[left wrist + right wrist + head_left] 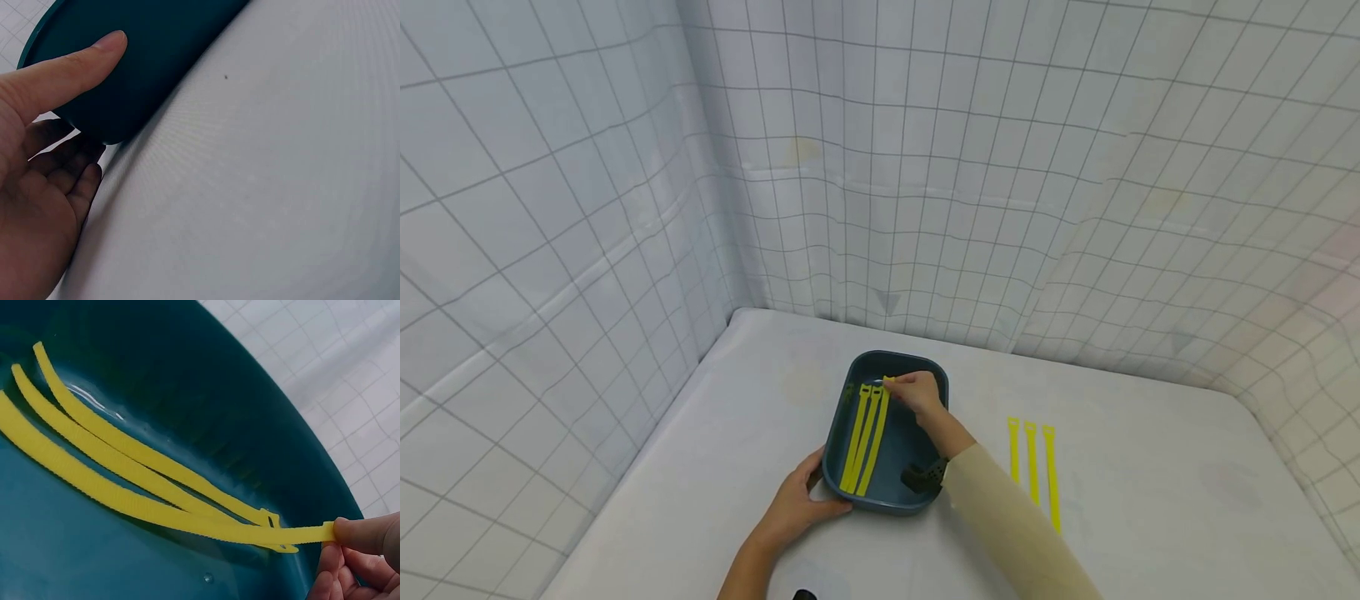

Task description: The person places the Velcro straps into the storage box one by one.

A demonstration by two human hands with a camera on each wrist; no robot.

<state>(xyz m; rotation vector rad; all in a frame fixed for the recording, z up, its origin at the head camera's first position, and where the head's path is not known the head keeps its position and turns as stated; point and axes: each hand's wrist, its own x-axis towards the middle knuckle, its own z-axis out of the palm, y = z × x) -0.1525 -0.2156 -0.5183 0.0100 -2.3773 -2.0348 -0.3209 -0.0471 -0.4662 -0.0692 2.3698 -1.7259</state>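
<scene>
A dark teal plastic basin (891,505) stands on the white-covered table. My left hand (797,506) holds its near left corner. In the left wrist view, the thumb lies along the outer wall and the fingers bend round below it. Inside the basin, my right hand (919,394) pinches the slotted head end of a yellow hook-and-loop cable tie (156,512) between thumb and fingers. That tie's tail reaches down along the basin floor. Two more yellow cable ties (112,456) lie side by side to its left in the head view, slotted heads toward the far wall.
Three more yellow cable ties (1032,454) lie in a row on the table (1157,483) right of the basin, partly behind the right sleeve (1011,517). White grid-patterned curtains (925,208) hang behind and at both sides. A small black object (804,594) shows at the bottom edge.
</scene>
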